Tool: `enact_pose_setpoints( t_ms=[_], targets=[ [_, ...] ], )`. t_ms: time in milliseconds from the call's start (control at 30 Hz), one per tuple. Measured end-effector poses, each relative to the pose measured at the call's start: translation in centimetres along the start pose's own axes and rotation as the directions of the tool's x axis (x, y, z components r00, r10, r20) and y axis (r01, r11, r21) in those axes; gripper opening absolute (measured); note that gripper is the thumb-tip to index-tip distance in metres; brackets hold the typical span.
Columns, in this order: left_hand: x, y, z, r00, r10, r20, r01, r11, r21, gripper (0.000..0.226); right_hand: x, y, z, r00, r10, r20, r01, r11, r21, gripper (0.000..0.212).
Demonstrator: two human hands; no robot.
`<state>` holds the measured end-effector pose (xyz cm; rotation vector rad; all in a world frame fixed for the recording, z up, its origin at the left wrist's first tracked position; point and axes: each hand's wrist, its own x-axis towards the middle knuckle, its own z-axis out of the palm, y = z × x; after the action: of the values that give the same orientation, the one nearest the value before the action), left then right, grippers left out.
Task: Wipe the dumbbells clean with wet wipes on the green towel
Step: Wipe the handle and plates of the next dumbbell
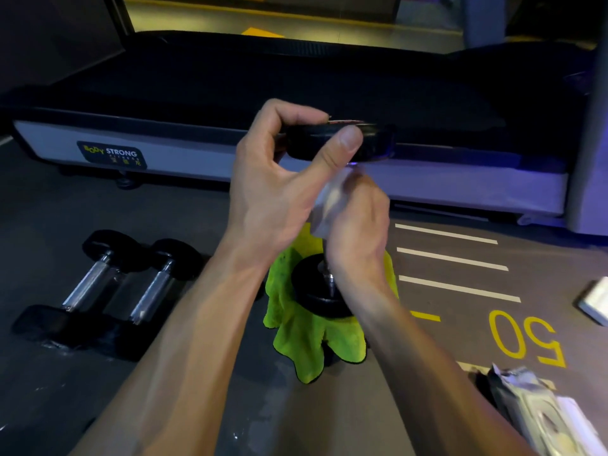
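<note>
while wiped, one dumbbell (329,205) upright, two dumbbells (108,291) aside

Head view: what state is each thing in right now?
Dumbbell: upright on end, lower head on the towel.
Left hand: grips the top head.
Right hand: holds wet wipe around the handle.
Green towel: crumpled on the floor.
Two dumbbells: lying left, untouched.
Wipes pack: on the floor; open or shut unclear.

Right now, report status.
Left hand grips dumbbell top. Right hand rubs wipe on handle. Base on towel. Nothing blocking.
</note>
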<state>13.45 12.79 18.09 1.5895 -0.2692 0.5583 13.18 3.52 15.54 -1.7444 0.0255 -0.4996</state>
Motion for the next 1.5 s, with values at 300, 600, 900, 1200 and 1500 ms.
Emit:
enact_pose_setpoints(
  t_ms=[300, 600, 900, 1200, 1500],
  targets=[
    [-0.2, 0.3, -0.1, 0.999, -0.011, 0.037, 0.01, 1.0, 0.026, 0.028, 1.5, -2.1, -0.5, 0.889, 0.456, 0.028, -0.407, 0.763, 0.502, 0.022],
    [-0.7, 0.7, 0.2, 0.996, 0.031, 0.083, -0.03, 1.0, -0.006, 0.024, 1.3, -2.0, -1.4, 0.898, 0.43, 0.091, -0.402, 0.722, 0.562, 0.065],
    [-0.9, 0.9, 1.5, 0.994, 0.057, 0.097, -0.049, 0.996, -0.074, 0.028, 2.6, -0.1, -2.7, 0.775, 0.368, 0.514, -0.626, 0.335, 0.704, 0.023],
    [-0.8, 0.8, 1.7, 0.999, 0.039, -0.018, -0.039, 0.999, 0.015, 0.034, -0.4, 2.3, -2.7, 0.957, -0.072, 0.281, 0.045, 0.994, 0.103, 0.015],
    [-1.2, 0.5, 1.0, 1.0, -0.003, -0.029, 0.001, 0.999, -0.047, 0.029, -1.9, 5.3, -6.6, 0.773, 0.019, 0.634, 0.123, 0.976, -0.18, 0.039]
  ],
)
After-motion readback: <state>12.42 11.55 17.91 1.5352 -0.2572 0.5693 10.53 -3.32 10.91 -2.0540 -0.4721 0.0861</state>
